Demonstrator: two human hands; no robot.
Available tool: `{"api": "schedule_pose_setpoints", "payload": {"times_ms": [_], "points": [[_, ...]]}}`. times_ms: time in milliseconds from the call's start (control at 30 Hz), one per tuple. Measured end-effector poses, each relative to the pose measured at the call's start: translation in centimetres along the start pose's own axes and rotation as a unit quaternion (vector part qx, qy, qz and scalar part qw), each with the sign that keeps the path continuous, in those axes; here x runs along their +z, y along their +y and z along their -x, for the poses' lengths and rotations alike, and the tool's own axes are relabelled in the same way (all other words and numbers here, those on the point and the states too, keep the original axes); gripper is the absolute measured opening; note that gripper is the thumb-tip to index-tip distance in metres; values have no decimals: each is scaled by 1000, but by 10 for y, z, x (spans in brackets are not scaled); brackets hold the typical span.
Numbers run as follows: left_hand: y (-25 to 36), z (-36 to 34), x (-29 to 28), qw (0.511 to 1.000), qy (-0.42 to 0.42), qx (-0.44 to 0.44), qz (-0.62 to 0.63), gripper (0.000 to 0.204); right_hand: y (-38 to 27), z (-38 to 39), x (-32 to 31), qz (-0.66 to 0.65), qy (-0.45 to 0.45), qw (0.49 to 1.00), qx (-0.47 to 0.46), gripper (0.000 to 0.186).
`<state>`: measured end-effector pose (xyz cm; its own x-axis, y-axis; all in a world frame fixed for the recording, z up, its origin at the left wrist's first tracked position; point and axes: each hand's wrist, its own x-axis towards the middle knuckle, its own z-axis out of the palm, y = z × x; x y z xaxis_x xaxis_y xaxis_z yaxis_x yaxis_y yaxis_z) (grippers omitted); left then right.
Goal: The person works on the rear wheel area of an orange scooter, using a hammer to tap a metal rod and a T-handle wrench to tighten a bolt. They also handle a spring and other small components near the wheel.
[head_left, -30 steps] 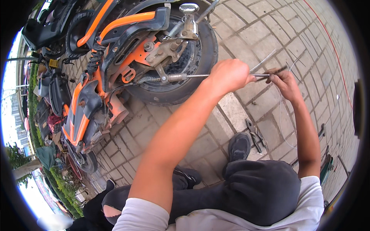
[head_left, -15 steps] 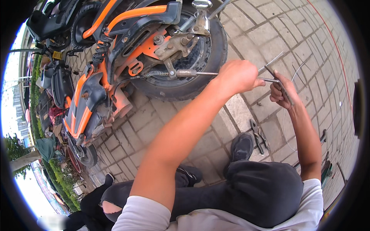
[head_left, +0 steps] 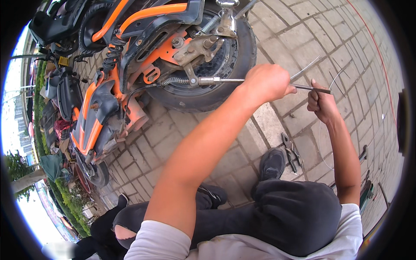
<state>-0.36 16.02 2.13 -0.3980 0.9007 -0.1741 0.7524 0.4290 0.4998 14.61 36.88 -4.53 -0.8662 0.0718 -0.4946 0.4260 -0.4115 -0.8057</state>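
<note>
A T-handle socket wrench [head_left: 229, 80] runs level from the rear wheel's side toward my right. Its socket end [head_left: 209, 81] sits over the end of the threaded brake rod, beside the brake lever arm [head_left: 191, 74] and a small spring [head_left: 174, 81]. My left hand [head_left: 266, 82] is closed around the shaft, thumb pointing right. At the far right end, my right hand [head_left: 324, 105] is curled at the dark crossbar [head_left: 323, 90], with the thumb sticking up. The crossbar looks foreshortened. A thin silver wire [head_left: 305, 68] shows beyond my left hand.
An orange and black electric scooter [head_left: 97, 108] lies along the left, its rear tire [head_left: 249, 56] near my hands. Pliers [head_left: 292, 152] rest on the paving by my shoe [head_left: 272, 164]. A loose cable [head_left: 320, 143] loops near my right forearm. Other scooters [head_left: 65, 93] stand farther left.
The crossbar has turned from a slanting position to nearly in line with the shaft. My right hand has shifted with it; my left hand stays around the shaft.
</note>
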Motion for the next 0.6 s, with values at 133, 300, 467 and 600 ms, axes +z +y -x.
{"api": "schedule_pose_setpoints", "payload": {"times_ms": [133, 300, 467, 600], "points": [[-5, 3, -1, 1000, 16, -14, -1, 45, -5, 6, 20, 360, 130, 882, -276, 34], [-4, 1, -1, 1000, 11, 2, 2, 45, -6, 0, 3, -79, -150, 985, 6, 41], [-7, 4, 0, 1000, 14, -5, 7, 46, -5, 4, 0, 185, 110, 973, -79, 36], [-8, 4, -2, 1000, 18, -8, 9, 45, -23, 13, 26, 376, 86, 886, -256, 40]]}}
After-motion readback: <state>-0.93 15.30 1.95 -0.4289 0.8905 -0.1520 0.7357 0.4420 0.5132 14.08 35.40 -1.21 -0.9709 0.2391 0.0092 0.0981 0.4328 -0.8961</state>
